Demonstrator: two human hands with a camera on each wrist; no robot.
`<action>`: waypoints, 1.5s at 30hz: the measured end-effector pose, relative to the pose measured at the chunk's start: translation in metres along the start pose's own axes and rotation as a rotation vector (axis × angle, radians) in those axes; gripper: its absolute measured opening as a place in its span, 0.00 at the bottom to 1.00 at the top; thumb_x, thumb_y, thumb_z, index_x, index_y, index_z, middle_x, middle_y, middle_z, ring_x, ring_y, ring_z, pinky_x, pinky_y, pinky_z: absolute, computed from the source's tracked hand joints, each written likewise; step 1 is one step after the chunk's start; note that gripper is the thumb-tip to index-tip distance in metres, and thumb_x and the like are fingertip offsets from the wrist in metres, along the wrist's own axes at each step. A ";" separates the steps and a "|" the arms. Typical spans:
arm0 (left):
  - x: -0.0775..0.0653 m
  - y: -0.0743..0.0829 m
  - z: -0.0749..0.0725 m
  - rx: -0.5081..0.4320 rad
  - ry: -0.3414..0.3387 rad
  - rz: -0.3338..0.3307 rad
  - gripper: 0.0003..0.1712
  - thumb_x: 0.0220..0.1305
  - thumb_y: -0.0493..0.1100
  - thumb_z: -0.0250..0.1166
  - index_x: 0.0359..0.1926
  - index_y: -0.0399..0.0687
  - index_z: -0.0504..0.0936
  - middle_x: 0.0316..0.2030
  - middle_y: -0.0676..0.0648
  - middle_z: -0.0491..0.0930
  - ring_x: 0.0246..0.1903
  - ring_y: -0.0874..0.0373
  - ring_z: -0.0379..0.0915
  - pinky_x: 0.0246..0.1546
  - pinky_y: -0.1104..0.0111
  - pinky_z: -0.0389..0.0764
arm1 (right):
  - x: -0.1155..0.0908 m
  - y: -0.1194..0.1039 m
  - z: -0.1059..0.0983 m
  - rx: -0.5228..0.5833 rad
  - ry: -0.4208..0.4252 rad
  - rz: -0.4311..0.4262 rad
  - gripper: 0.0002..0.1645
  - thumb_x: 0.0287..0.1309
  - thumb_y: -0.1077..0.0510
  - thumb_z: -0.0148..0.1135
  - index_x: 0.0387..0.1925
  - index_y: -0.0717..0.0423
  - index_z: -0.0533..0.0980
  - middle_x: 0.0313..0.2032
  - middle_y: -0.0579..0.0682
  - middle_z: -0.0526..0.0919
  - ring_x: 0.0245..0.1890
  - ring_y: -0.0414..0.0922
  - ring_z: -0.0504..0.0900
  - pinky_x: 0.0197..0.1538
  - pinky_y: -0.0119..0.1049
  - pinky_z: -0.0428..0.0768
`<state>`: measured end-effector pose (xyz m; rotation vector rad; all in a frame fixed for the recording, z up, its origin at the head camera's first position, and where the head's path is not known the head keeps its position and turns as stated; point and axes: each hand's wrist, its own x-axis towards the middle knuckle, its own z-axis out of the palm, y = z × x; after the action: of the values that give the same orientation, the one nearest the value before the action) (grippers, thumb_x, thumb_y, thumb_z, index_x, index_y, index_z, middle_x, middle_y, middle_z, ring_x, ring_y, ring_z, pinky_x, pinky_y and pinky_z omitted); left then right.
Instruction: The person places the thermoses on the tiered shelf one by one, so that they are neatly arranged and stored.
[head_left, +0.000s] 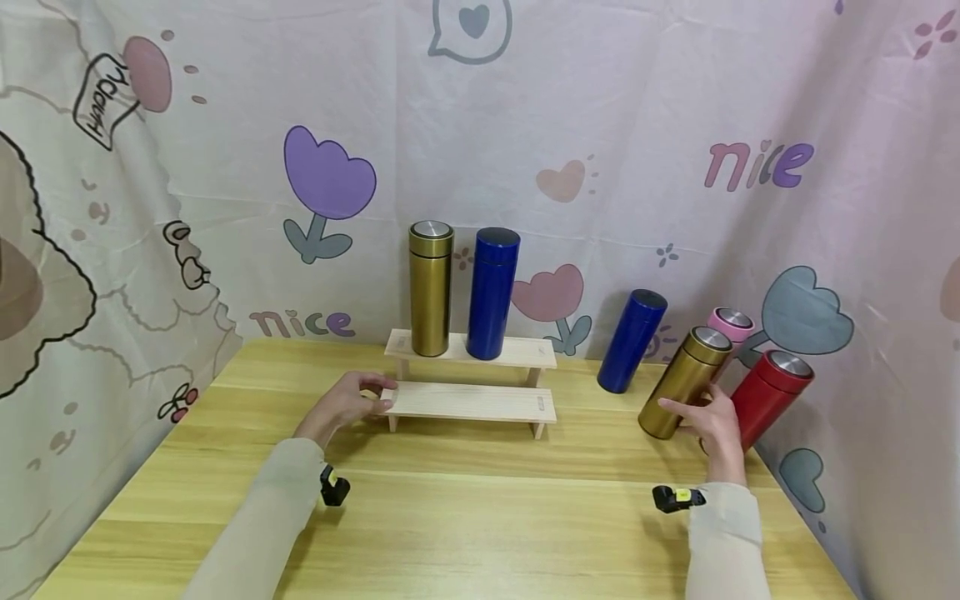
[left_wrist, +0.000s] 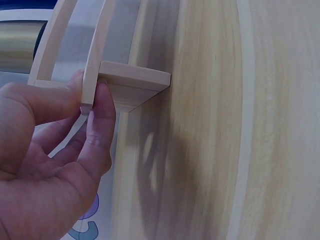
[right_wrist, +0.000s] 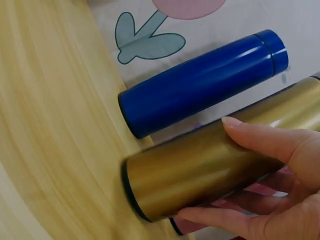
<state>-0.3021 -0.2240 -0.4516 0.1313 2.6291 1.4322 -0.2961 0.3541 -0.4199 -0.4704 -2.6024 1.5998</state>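
Observation:
A light wooden two-step rack (head_left: 468, 402) stands on the table. My left hand (head_left: 351, 406) pinches the left end of its lower board between thumb and fingers; in the left wrist view the thumb lies on top and a finger underneath. On the upper board stand a gold thermos (head_left: 431, 292) and a blue thermos (head_left: 492, 296), side by side. At the right, my right hand (head_left: 712, 421) grips a second gold thermos (right_wrist: 210, 165) around its lower body, thumb on one side and fingers on the other. Its base is close over the tabletop.
Another blue thermos (head_left: 632, 342) stands just left of the held one. A pink thermos (head_left: 731, 323) is partly hidden behind the gold one, and a red thermos (head_left: 772, 396) stands right of my hand. A printed curtain (head_left: 637, 100) hangs behind the wooden table (head_left: 495, 517).

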 end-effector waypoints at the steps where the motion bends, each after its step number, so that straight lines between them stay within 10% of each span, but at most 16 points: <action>1: 0.000 0.000 0.000 0.002 0.002 -0.004 0.22 0.65 0.37 0.71 0.59 0.40 0.83 0.56 0.36 0.79 0.57 0.43 0.71 0.60 0.50 0.73 | 0.000 -0.001 0.000 -0.001 -0.021 -0.009 0.61 0.63 0.52 0.73 0.81 0.64 0.43 0.75 0.73 0.57 0.69 0.67 0.69 0.63 0.58 0.80; 29: -0.003 0.001 0.001 -0.017 0.010 -0.038 0.22 0.65 0.37 0.71 0.59 0.42 0.83 0.55 0.37 0.78 0.54 0.45 0.70 0.52 0.59 0.76 | -0.007 -0.090 0.011 -0.092 -0.373 -0.159 0.65 0.60 0.54 0.75 0.81 0.67 0.40 0.76 0.74 0.56 0.70 0.69 0.69 0.58 0.55 0.84; 45: -0.001 -0.001 0.001 -0.017 0.008 -0.037 0.21 0.65 0.37 0.71 0.59 0.42 0.84 0.57 0.37 0.78 0.56 0.45 0.69 0.55 0.57 0.75 | -0.008 -0.154 0.030 -0.053 -0.420 -0.170 0.68 0.59 0.53 0.77 0.82 0.61 0.38 0.77 0.70 0.57 0.72 0.69 0.69 0.61 0.54 0.82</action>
<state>-0.3013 -0.2236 -0.4528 0.0747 2.6105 1.4464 -0.3299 0.2611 -0.2973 0.1004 -2.8820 1.7315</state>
